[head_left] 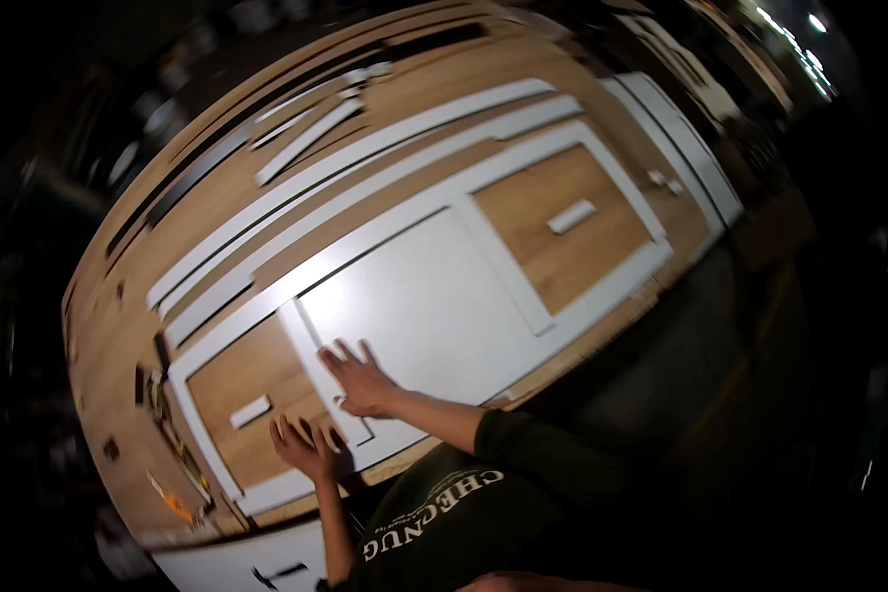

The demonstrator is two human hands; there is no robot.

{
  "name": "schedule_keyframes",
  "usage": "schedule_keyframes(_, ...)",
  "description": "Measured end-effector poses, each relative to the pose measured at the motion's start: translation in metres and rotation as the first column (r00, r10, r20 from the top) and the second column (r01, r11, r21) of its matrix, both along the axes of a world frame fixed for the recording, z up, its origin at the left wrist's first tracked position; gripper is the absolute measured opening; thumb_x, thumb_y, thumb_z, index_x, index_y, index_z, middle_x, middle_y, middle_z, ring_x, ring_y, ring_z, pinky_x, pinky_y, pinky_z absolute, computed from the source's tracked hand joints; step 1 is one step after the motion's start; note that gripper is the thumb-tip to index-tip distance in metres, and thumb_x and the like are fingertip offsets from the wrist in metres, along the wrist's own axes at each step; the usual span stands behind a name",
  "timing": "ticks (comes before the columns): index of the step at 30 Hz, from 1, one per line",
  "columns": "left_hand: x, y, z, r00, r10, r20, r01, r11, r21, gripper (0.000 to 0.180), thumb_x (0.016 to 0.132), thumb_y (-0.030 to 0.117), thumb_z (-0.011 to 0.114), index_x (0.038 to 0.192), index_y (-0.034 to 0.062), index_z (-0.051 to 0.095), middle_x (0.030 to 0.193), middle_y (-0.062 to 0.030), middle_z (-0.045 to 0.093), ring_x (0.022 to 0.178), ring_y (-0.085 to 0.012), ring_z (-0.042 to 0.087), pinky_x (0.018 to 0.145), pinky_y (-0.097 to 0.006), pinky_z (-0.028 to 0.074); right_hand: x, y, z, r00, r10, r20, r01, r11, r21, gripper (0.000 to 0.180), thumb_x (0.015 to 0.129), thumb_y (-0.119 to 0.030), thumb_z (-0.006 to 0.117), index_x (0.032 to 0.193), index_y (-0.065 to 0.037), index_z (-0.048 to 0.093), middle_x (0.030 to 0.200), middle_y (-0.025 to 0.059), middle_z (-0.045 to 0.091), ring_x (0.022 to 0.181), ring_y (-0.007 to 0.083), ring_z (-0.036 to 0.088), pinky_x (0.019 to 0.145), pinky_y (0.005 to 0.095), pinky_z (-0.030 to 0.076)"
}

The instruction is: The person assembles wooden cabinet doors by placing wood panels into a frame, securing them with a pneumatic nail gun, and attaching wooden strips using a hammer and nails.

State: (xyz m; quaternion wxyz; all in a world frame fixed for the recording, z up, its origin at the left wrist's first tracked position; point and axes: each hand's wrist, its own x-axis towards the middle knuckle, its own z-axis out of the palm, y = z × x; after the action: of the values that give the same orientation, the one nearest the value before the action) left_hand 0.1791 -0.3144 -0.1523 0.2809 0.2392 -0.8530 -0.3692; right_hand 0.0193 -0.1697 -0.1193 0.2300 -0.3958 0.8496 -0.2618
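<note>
A white door-like frame [622, 178] lies flat on a wooden workbench [414, 99]. Its middle holds a white flat panel [434, 306]; the two side openings show bare wood. My right hand [358, 378] rests flat with spread fingers on the white upright rail [311, 365] at the panel's left edge. My left hand [304, 449] lies flat, fingers apart, on the wood inside the left opening, close to the frame's lower rail. Neither hand holds anything. A small white block [250, 410] lies left of my left hand.
Long white strips [365, 158] lie along the bench beyond the frame, shorter ones [306, 138] farther back. Another small white block [571, 216] sits in the right opening. Small tools and an orange item [176, 505] lie at the bench's left end. Dark floor lies to the right.
</note>
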Motion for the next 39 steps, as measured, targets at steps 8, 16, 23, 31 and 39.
schedule_keyframes(8,0.017,0.045,0.04,0.861,-0.299,0.412,0.407,0.89,-0.205,0.085,0.065,0.043,0.079,0.131,0.0011,0.045,0.132,-0.0236,0.042,0.121,-0.0421,0.04,0.101,-0.049,0.033,-0.024,0.008,0.017,0.998,0.043,0.053,-0.037,0.992,-0.121,0.091,0.076,-0.035,0.068,0.147,-0.004,0.019,0.154,0.0176,0.015,0.144,0.0316,0.007,0.111,0.0596,0.006)
schedule_keyframes(16,0.008,0.011,0.056,0.862,-0.233,0.45,0.354,0.912,-0.207,0.08,0.06,0.04,0.082,0.127,0.0073,0.052,0.131,-0.0197,0.047,0.121,-0.0394,0.042,0.102,-0.05,0.034,-0.025,-0.002,0.014,0.982,0.189,-0.019,-0.188,0.981,0.041,0.099,0.078,-0.043,0.066,0.149,-0.005,0.009,0.156,0.0132,0.008,0.145,0.0303,0.003,0.113,0.058,0.004)
schedule_keyframes(23,0.008,0.003,0.056,0.749,-0.213,0.628,0.416,0.888,-0.195,0.089,0.058,0.046,0.081,0.131,0.0066,0.049,0.135,-0.0199,0.046,0.126,-0.0389,0.043,0.103,-0.053,0.034,-0.032,-0.006,0.02,0.979,0.203,0.017,-0.204,0.973,0.111,0.102,0.077,-0.045,0.068,0.149,-0.006,0.008,0.156,0.0121,0.008,0.145,0.0306,0.004,0.112,0.0593,0.005)
schedule_keyframes(31,0.012,0.004,0.056,0.758,-0.141,0.637,0.286,0.949,-0.13,0.101,0.055,0.049,0.081,0.136,0.0028,0.041,0.133,-0.0165,0.052,0.126,-0.0356,0.046,0.103,-0.056,0.033,-0.013,-0.004,0.013,0.996,0.086,0.025,-0.086,0.996,0.023,0.096,0.077,-0.044,0.067,0.148,-0.006,0.016,0.155,0.0133,0.015,0.144,0.0331,0.01,0.11,0.0616,0.006)
schedule_keyframes(39,0.007,0.002,0.058,0.78,-0.146,0.608,0.23,0.971,-0.063,0.099,0.053,0.042,0.084,0.135,0.0042,0.043,0.13,-0.0139,0.055,0.124,-0.0341,0.049,0.102,-0.059,0.033,0.034,0.025,0.002,0.967,0.248,-0.052,-0.243,0.966,0.087,0.101,0.071,-0.054,0.07,0.145,-0.002,0.024,0.153,0.0155,0.022,0.143,0.0314,0.016,0.108,0.0644,0.006)
